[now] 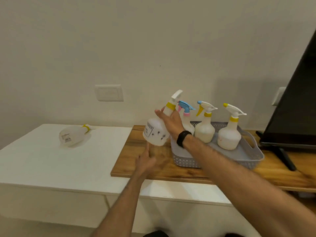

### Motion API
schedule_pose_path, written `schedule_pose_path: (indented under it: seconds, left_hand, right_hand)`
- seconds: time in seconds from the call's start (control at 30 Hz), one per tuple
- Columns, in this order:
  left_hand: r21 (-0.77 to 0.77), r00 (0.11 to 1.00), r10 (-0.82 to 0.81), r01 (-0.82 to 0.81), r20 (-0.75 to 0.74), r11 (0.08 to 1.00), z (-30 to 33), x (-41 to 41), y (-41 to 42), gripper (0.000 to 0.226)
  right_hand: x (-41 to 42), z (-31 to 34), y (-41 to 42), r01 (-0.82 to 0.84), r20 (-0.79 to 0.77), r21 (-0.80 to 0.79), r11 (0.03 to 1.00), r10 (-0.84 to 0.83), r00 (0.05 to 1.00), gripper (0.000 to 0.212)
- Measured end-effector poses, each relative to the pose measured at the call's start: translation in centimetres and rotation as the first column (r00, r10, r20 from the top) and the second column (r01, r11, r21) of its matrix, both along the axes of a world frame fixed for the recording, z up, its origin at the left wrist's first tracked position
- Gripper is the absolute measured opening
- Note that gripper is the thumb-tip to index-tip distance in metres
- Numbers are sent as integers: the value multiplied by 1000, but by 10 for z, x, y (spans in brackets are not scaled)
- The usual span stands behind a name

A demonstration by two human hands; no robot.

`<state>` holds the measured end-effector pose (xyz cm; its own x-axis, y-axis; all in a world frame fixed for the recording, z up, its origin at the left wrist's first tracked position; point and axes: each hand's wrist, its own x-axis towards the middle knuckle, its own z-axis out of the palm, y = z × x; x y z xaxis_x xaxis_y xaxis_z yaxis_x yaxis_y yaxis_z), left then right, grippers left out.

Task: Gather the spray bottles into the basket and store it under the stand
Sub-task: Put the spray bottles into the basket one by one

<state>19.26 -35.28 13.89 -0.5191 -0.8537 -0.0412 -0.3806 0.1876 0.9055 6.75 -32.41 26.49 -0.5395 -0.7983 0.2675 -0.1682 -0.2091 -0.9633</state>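
Head view, nearest zone: two bare forearms extend forward from the lower edge of the frame.

The left hand (146, 160) is positioned above the near left corner of the wooden stand top (153, 170), fingers extended upward. One fingertip is just below the base of the held spray bottle (156, 133); whether it makes contact cannot be determined.

The right hand (171, 122), with a black wristband (183, 138) on the wrist, is wrapped around the neck of the held spray bottle just below its yellow collar. The fingers appear loosely spread around the neck. The bottle is tilted, white trigger head up and to the right, base down and to the left. It hangs in the air just left of the grey basket (220, 161), outside the rim.

The grey basket rests on the wooden stand top. Three spray bottles stand upright in it:
- blue-and-pink trigger bottle (187, 120), at the left, partly hidden behind the right hand;
- middle bottle (205, 130), yellow collar;
- right bottle (228, 134), yellow collar.

Left of the stand, a white cabinet top (51, 159) carries one further spray bottle (72, 135), lying on its side, well apart from the basket.

At the far right, a dark television screen (294, 108) stands on the wooden top. A wall socket plate (109, 93) is mounted on the wall behind.
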Motion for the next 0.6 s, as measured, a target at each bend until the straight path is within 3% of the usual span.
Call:
schedule_pose_path:
  seconds: [0.07, 0.1, 0.2, 0.27, 0.4, 0.5, 0.53, 0.6]
  left_hand:
    - [4, 991, -102, 103, -86, 995, 9, -16, 16, 38]
    - [24, 987, -127, 130, -98, 991, 9, -25, 20, 34]
    - [25, 989, -136, 135, 52, 991, 1, -47, 28, 100]
    - [-14, 983, -163, 165, 86, 986, 1, -50, 30, 116]
    - [-19, 983, -166, 168, 80, 986, 1, -50, 28, 102]
    - [-19, 980, -161, 164, 115, 986, 3, -49, 31, 97]
    - [-8, 981, -153, 155, 119, 988, 4, -49, 32, 97]
    - [15, 982, -145, 144, 120, 989, 4, -50, 31, 100]
  right_hand:
    - [-24, 20, 11, -61, -82, 19, 998, 62, 995, 23]
    - [-36, 26, 16, -74, -131, 41, 996, 79, 988, 23]
    - [-67, 25, 27, -61, -251, 97, 993, 84, 964, 22]
    - [-79, 16, 35, -26, -297, 114, 993, 59, 953, 31]
    - [-96, -12, 40, 55, -481, 203, 978, 50, 875, 15]
    - [-110, -33, 39, 257, -752, 442, 859, 199, 628, 34]
    - [-114, -37, 42, 301, -768, 460, 835, 204, 607, 41]
    - [-121, -42, 48, 291, -666, 447, 846, 98, 740, 45]
